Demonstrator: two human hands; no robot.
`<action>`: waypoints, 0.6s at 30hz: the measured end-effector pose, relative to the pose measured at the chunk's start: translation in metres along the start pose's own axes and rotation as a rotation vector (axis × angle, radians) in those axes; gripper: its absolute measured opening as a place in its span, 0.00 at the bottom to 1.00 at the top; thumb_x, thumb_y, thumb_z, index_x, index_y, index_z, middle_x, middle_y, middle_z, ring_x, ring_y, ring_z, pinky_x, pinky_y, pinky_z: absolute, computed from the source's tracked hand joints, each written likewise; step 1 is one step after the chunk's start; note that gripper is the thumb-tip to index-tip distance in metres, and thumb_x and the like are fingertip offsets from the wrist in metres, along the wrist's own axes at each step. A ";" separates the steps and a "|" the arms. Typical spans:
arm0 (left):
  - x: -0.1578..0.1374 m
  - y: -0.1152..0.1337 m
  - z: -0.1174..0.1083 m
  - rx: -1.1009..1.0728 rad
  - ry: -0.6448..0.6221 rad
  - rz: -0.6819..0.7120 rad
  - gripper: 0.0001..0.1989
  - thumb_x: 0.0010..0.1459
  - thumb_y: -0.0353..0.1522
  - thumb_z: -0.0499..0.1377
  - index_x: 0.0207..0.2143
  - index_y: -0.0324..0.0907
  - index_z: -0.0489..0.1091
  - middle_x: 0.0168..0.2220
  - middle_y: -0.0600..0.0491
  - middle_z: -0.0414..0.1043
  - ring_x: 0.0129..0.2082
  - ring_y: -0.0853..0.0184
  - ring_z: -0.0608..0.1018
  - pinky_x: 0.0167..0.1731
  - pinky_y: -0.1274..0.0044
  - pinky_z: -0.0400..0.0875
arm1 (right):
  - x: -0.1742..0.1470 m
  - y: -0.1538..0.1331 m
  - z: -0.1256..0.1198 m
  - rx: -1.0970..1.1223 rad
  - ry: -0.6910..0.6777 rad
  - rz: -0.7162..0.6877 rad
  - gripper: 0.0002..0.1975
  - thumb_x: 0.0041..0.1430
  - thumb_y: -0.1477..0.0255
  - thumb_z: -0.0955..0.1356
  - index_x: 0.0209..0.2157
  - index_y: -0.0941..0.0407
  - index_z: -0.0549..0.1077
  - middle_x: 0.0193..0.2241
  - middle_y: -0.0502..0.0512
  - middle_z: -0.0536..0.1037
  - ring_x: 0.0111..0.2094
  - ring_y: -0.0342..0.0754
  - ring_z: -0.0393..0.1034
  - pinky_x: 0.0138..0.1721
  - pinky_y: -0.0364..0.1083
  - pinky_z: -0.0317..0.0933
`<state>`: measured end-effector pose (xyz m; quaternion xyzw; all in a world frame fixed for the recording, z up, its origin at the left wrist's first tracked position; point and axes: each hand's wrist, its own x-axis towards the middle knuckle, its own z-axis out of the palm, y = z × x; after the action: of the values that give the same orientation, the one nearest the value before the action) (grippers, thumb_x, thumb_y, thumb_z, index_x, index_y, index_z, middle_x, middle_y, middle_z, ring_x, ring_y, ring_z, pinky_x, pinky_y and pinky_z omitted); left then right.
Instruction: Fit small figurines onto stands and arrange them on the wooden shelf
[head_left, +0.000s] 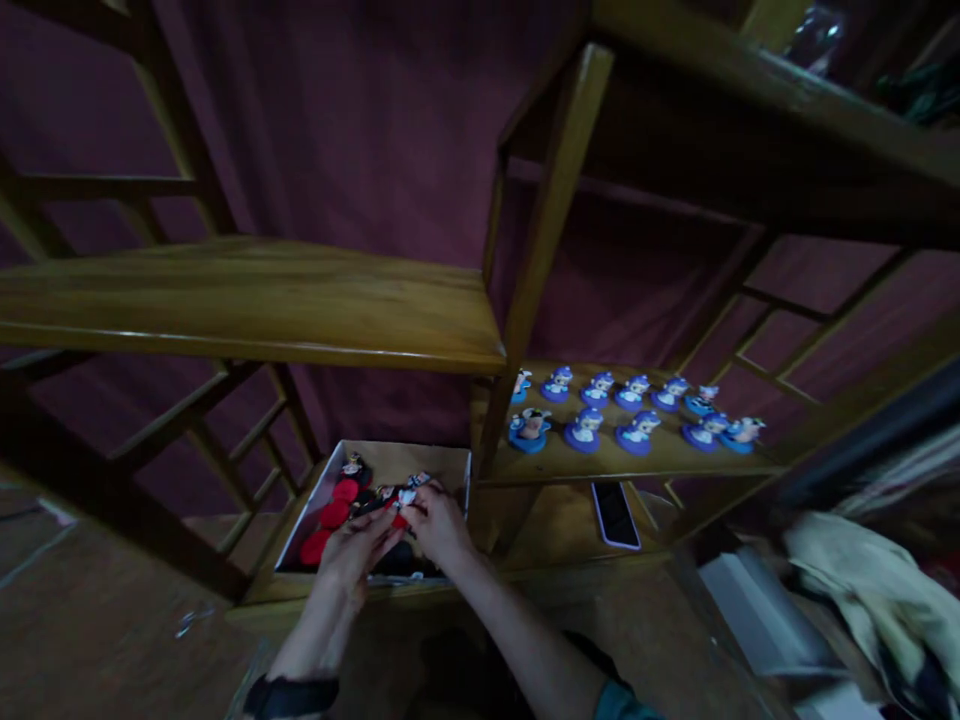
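Over an open cardboard box [439, 460] on the low shelf, both my hands meet around a small figurine [406, 497] with a white upper part and some red below it. My right hand [442, 525] pinches it from the right. From the left, the fingers of my left hand [352, 552] close on its lower part; the exact grip is partly hidden. Inside the box lie several figurines with round red bases [334, 514] and dark ones, among them a black-and-white figurine [355, 466] at the back left.
Figurines on purple and blue bases [639, 432] stand in two rows on the shelf to the right. Below them lies a phone [616, 515]. A wooden post [551, 220] and an upper shelf [247, 305] frame the box. Pale cloth [862, 580] and a grey box [772, 610] are at right.
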<state>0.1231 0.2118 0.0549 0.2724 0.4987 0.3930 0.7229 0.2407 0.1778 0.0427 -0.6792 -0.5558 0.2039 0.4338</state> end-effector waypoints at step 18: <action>-0.001 0.001 0.008 0.103 -0.080 0.130 0.17 0.41 0.21 0.64 0.36 0.39 0.72 0.24 0.54 0.74 0.23 0.71 0.76 0.26 0.81 0.72 | -0.003 -0.002 -0.009 -0.019 -0.090 0.021 0.14 0.56 0.71 0.64 0.45 0.51 0.68 0.39 0.50 0.76 0.40 0.45 0.71 0.41 0.42 0.62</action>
<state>0.1297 0.2118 0.0590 0.3565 0.4704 0.4017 0.7002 0.2460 0.1719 0.0486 -0.6792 -0.5693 0.2337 0.3999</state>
